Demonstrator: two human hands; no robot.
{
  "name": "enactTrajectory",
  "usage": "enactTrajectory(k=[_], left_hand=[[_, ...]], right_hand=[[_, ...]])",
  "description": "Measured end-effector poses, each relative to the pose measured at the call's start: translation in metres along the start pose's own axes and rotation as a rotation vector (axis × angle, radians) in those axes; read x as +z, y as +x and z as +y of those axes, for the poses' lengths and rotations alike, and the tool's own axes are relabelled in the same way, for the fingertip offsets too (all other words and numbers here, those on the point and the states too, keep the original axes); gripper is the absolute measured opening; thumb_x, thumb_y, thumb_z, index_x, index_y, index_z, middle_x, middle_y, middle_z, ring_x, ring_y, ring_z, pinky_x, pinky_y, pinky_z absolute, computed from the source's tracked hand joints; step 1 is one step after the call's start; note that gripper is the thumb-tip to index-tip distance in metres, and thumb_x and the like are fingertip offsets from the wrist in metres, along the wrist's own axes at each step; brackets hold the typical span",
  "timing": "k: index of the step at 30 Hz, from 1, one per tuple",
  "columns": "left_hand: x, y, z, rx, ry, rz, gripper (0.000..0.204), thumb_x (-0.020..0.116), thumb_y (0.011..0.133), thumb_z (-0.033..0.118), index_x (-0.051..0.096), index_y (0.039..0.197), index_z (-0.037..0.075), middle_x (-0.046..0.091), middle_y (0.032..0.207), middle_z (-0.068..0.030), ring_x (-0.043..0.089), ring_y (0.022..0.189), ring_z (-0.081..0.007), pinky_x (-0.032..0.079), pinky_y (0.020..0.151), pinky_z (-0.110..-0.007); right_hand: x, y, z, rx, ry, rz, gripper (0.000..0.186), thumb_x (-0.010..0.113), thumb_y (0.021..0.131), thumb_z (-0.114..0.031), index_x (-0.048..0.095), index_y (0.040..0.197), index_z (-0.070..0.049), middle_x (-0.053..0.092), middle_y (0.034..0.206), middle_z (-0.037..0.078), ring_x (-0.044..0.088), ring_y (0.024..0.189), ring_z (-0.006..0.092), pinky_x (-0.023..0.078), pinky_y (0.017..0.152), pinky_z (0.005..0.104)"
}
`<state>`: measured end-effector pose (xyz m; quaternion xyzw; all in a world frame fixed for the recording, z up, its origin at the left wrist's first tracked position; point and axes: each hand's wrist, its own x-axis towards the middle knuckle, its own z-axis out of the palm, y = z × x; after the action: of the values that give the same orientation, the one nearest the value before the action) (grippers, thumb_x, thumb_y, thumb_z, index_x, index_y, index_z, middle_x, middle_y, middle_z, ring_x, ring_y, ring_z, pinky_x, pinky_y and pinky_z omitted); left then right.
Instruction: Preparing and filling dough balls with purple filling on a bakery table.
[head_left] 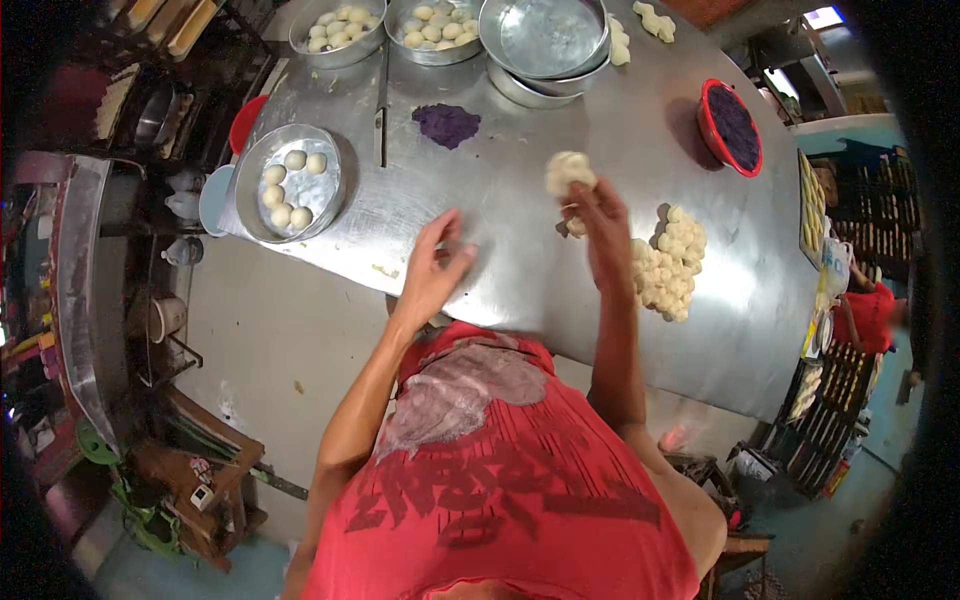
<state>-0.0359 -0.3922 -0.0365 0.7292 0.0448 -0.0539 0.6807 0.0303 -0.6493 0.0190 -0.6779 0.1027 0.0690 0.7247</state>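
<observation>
A lumpy piece of pale dough (568,172) is pinched in the fingers of my right hand (600,215), raised over the metal table. Another bit of dough (575,227) shows partly behind that hand. My left hand (438,265) hovers near the table's front edge, fingers curved and apart, with nothing in it. Beyond it a mound of purple paste (446,125) lies on the tabletop. Just right of my right hand, many small dough balls (668,272) sit packed together. To the left stands a round metal pan (334,180) with several smooth dough balls (281,214) inside.
A scraper or knife with a long blade (380,135) lies beside the purple paste. Along the far edge are pans of dough balls (340,30) and stacked bare pans (545,38). A red bowl of purple paste (732,128) stands at right. Another person in red (868,318) is farther right.
</observation>
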Motion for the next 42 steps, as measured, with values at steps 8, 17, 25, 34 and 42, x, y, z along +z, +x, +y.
enactTrajectory(k=[8, 17, 25, 34, 42], left_hand=[[0.02, 0.009, 0.024, -0.055, 0.064, -0.318, 0.063, 0.074, 0.094, 0.022, 0.047, 0.148, 0.003, 0.066, 0.122, -0.012, 0.064, 0.104, -0.0179, 0.054, 0.089, -0.031], [-0.017, -0.013, -0.001, -0.419, -0.729, -0.419, 0.052, 0.046, 0.107, 0.033, 0.043, 0.148, 0.001, 0.064, 0.127, -0.0157, 0.067, 0.108, -0.0247, 0.055, 0.085, -0.035], [-0.023, -0.016, -0.016, -0.431, -0.496, -0.281, 0.049, 0.044, 0.109, 0.039, 0.046, 0.146, 0.007, 0.066, 0.117, -0.0104, 0.068, 0.103, -0.0195, 0.053, 0.087, -0.033], [-0.011, -0.026, -0.002, -0.417, -0.85, -0.344, 0.057, 0.038, 0.11, 0.046, 0.039, 0.15, 0.006, 0.058, 0.142, -0.0135, 0.058, 0.129, -0.0297, 0.049, 0.105, -0.044], [-0.051, -0.041, -0.051, -0.49, -0.648, 0.204, 0.04, 0.054, 0.107, 0.03, 0.059, 0.132, 0.0, 0.068, 0.12, -0.009, 0.064, 0.11, -0.0183, 0.055, 0.091, -0.035]], right_hand=[[0.04, -0.029, 0.006, 0.075, 0.094, -0.285, 0.025, 0.061, 0.103, -0.022, 0.066, 0.119, -0.003, 0.068, 0.099, 0.003, 0.063, 0.088, 0.0112, 0.051, 0.081, 0.0284], [-0.045, 0.012, 0.039, -0.11, -0.485, -0.152, 0.035, 0.066, 0.099, -0.024, 0.065, 0.127, -0.002, 0.069, 0.12, 0.011, 0.063, 0.112, 0.0225, 0.051, 0.096, 0.0358], [0.038, -0.013, 0.034, -0.049, -0.244, -0.302, 0.038, 0.067, 0.099, -0.021, 0.06, 0.13, 0.0, 0.066, 0.1, 0.002, 0.061, 0.092, 0.0098, 0.052, 0.078, 0.0266], [0.037, -0.032, 0.06, -0.144, -0.373, -0.388, 0.046, 0.074, 0.089, -0.021, 0.063, 0.132, -0.006, 0.068, 0.118, 0.017, 0.063, 0.112, 0.0277, 0.048, 0.097, 0.0393], [0.006, -0.005, 0.055, -0.283, -0.6, 0.169, 0.025, 0.07, 0.094, -0.016, 0.071, 0.117, -0.005, 0.073, 0.104, 0.012, 0.068, 0.088, 0.02, 0.054, 0.082, 0.0336]])
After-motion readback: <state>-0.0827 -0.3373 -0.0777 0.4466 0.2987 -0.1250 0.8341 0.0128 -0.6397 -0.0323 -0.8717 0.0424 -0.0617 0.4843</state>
